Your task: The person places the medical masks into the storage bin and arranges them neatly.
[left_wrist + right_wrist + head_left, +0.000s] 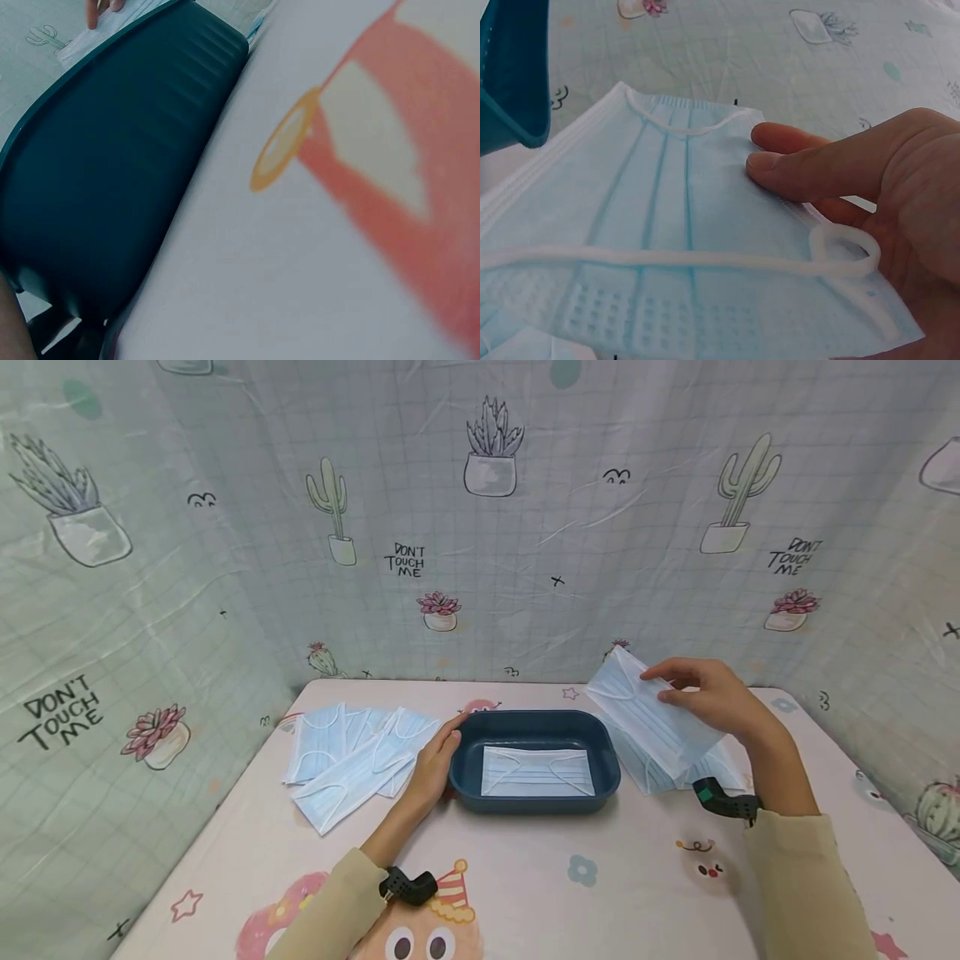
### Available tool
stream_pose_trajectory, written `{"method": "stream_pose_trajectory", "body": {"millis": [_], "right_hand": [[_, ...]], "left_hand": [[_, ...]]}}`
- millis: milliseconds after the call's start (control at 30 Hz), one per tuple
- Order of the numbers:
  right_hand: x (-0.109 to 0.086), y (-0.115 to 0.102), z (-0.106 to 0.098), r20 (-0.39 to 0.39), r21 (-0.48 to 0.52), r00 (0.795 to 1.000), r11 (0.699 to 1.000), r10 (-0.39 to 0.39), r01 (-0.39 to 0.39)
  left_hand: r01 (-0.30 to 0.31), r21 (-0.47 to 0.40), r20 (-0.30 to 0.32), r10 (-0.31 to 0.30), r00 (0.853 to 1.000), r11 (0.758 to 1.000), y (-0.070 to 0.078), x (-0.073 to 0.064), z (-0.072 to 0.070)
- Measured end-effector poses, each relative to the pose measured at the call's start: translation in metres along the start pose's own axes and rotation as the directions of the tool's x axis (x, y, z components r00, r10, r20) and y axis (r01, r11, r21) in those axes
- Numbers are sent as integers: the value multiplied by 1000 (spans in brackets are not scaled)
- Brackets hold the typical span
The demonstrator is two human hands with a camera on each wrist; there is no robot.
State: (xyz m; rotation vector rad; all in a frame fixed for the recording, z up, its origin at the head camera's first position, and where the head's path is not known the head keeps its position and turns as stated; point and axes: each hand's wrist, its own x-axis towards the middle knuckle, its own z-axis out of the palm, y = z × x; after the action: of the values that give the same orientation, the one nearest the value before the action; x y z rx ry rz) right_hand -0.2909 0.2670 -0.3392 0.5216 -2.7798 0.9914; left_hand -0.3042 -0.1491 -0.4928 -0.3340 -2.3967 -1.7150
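My right hand [701, 693] pinches a pale blue pleated face mask [667, 187] by its edge between thumb and fingers. The mask is tilted in the air, right of a dark teal plastic bin [536, 806], above more face masks [637, 768] on the table. Inside the bin one face mask [536, 772] lies flat, its ear loops on top. At the bin's left end my left hand [435, 764] grips the rim and side; its fingers are partly hidden behind the bin wall [112, 165] in the left wrist view.
Several overlapping face masks [360, 760] lie on the table left of the bin. A white cloth with cartoon prints [540, 893] covers the tabletop. Behind and at both sides hangs a curtain [420, 468] printed with cacti.
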Motion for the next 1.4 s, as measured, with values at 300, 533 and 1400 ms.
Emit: {"method": "stream_pose_trajectory", "body": {"millis": [300,533,1400], "right_hand": [[-1,-15,2,7,23,1000,999,-27,27],[1,-21,5,-53,22,996,997,-68,69],[14,-33,34,17,129,987,979,-162,159]], "left_hand": [[25,-16,7,-25,1000,1000,1,0,2],[5,-8,-2,-5,1000,1000,1,1,1],[-7,-12,-5,7,1000,1000,11,-2,3]]}}
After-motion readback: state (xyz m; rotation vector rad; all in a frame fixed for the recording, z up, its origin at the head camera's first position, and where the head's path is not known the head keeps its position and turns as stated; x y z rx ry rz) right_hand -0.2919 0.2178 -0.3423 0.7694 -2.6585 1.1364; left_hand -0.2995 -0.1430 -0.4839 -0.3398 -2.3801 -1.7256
